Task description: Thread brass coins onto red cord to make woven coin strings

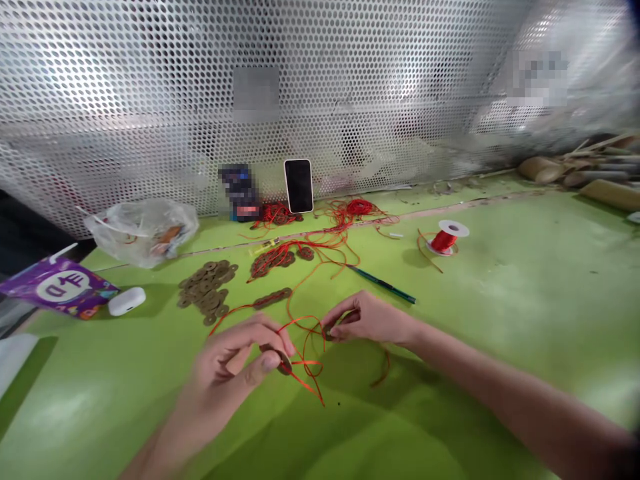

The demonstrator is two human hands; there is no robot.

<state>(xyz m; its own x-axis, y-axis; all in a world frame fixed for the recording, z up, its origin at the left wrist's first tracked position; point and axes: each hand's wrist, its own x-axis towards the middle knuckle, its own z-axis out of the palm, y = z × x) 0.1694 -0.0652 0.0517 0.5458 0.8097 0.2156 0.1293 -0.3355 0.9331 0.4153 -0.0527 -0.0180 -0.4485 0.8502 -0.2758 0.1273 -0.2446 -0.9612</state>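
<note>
My left hand [245, 360] pinches a round holed coin [284, 362] between thumb and fingers, at the lower middle of the view. Red cord [311, 383] passes through that coin and loops out to the right. To its right, my right hand [363, 320] pinches a small dark coin [328, 332], partly hidden by the fingertips, with red cord beside it. The two hands are apart, over the green table [500, 333]. Just beyond them lies a row of coins tied with red cord [273, 298].
Loose coins [205, 290] lie at left, corded coins [273, 262] behind. A dark green pen [383, 285] and a red cord spool [445, 240] are at right. A phone [299, 187] leans on the mesh. A white case [127, 301], purple packet [65, 287] and plastic bag [143, 230] stand left.
</note>
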